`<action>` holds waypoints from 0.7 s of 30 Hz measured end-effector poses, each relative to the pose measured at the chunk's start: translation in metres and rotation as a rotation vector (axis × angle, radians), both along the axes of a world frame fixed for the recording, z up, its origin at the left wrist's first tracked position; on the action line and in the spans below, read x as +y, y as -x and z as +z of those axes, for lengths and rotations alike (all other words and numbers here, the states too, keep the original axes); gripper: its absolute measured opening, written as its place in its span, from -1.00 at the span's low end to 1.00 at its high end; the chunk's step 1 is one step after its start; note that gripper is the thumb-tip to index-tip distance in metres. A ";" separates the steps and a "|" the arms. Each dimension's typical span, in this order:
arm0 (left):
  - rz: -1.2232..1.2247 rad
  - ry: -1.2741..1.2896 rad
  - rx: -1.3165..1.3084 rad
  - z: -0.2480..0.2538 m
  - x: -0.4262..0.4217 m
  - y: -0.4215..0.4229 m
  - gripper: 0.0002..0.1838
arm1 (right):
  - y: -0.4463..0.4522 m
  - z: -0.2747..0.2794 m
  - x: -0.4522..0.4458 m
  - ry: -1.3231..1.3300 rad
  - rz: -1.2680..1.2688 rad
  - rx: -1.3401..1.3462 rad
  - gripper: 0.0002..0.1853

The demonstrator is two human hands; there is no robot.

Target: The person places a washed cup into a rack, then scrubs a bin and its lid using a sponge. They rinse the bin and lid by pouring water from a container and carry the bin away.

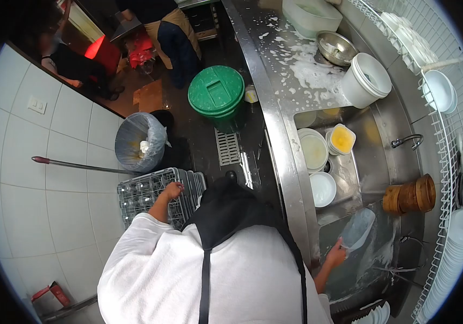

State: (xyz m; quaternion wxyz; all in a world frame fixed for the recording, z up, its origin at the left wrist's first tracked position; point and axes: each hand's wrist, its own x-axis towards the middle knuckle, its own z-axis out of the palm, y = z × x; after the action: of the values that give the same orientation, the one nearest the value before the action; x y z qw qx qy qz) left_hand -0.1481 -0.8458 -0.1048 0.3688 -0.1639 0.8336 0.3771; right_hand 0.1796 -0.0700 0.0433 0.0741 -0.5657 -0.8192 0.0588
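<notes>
My right hand [336, 252] grips a clear plastic scoop [359, 229] by its near end, over the water-filled right-hand basin [329, 283] of the steel sink. On the other side, my left hand [174, 190] is at the edge of a grey glass rack [184, 175] holding several upturned clear glasses [140, 186]. Its fingers are curled closed, and what they hold, if anything, is hidden. In the neighbouring basin stand a white bowl [323, 189], a round white tub [313, 151] and a container with yellow contents [342, 139].
A green lidded bin [216, 93] and a lined trash bin [140, 141] stand ahead on the floor. White buckets [365, 81] and a metal bowl [336, 48] sit on the soapy counter. Wooden steamers [409, 195] lie behind the sink. Two people are farther off.
</notes>
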 end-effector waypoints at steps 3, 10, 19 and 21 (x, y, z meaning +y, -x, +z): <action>-0.090 0.030 0.123 -0.012 -0.003 0.012 -0.66 | 0.006 0.008 0.014 0.368 -0.342 0.377 -0.35; -0.370 0.229 0.299 0.061 0.065 0.103 -0.62 | -0.010 0.008 0.029 0.606 -0.639 1.159 -0.55; -0.447 0.384 0.565 0.065 0.157 0.324 -0.49 | 0.097 0.114 -0.024 0.610 -0.395 1.233 -0.70; -0.452 0.413 0.697 0.044 0.167 0.373 -0.42 | 0.142 0.131 -0.043 0.675 -0.289 1.250 -0.68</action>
State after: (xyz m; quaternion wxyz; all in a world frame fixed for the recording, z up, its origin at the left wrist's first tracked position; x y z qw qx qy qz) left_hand -0.5211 -0.6791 -0.0609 0.0994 0.0885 0.9803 0.1461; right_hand 0.0374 -0.1126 0.1740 0.3570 -0.5210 -0.4782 0.6103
